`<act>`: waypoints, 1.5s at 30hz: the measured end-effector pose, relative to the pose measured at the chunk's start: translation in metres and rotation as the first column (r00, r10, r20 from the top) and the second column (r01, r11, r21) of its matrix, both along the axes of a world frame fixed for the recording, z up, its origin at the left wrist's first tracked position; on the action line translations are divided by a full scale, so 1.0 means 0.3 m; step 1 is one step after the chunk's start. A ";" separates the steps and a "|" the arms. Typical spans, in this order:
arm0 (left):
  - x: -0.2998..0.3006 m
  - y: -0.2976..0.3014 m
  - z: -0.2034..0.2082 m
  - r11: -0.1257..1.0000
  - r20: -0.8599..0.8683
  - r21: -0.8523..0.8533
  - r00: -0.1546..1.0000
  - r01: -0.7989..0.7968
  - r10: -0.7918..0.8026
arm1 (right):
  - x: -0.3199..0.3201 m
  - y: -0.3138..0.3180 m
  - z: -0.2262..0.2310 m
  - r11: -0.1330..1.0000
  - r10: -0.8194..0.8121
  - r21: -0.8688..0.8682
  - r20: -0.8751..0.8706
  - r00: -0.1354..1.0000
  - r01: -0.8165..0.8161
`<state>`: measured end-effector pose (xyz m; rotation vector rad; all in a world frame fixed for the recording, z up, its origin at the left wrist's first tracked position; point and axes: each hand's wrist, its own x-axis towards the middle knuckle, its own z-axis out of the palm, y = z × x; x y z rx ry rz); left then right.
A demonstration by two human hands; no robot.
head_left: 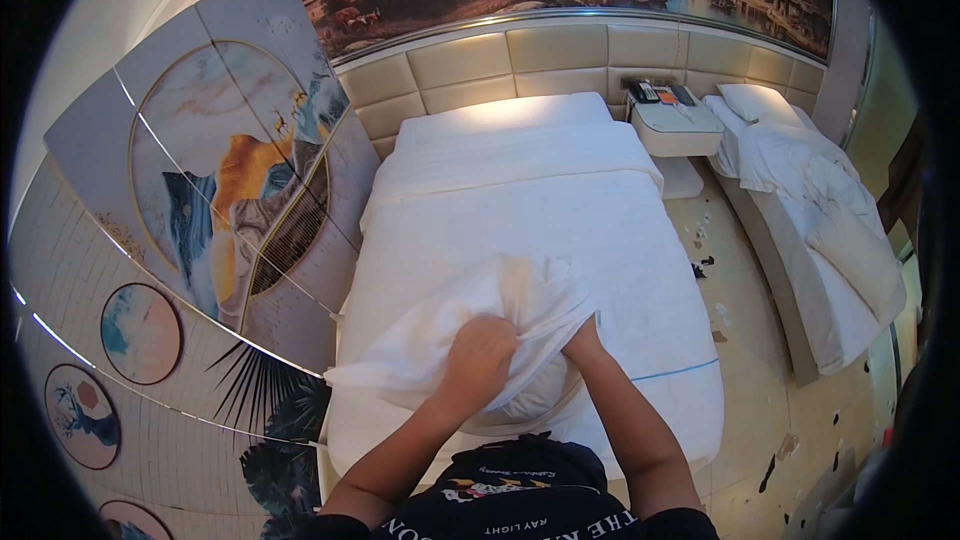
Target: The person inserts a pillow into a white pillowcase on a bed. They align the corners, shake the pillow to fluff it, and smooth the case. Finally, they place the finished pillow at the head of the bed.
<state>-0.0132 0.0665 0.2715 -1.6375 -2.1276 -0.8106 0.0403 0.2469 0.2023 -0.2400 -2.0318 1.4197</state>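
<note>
In front of my body, over the near part of the bed, a white pillowcase (420, 335) is bunched up and spread toward the left. Its cloth partly covers a white pillow (537, 392) close to my shirt. My left hand (482, 355) is closed on the pillowcase, its knuckles upward. My right hand (582, 338) reaches in under the cloth on the right side, so its fingers are hidden. Beneath lies the made bed (640, 280), with a white cover and a folded band of sheet near the head.
A padded beige headboard (460, 75) runs along the far wall. Right of the bed stand a white nightstand (675, 130) with small items and a second bed (800, 190) with rumpled bedding and pillows. Dark and pale scraps (703, 267) lie on the tiled floor. A decorated panel wall (210, 170) borders the left.
</note>
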 end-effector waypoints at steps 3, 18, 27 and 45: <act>-0.061 0.001 -0.023 0.990 0.017 0.082 0.994 -0.112 0.111 | 0.004 -0.007 -0.015 0.986 0.092 -0.147 0.063 0.994 -0.082; -0.018 0.072 0.127 0.915 0.418 0.279 0.895 -0.292 0.158 | 0.007 -0.052 0.044 0.955 0.294 -0.001 0.095 0.951 -0.295; -0.102 0.145 0.191 0.959 0.268 0.119 0.938 -0.259 0.220 | 0.018 -0.085 0.064 0.949 0.304 0.052 0.094 0.948 -0.310; -0.108 -0.014 0.038 0.938 0.149 0.206 0.956 -0.280 0.253 | -0.005 -0.079 -0.041 0.987 0.113 0.109 0.040 0.993 -0.116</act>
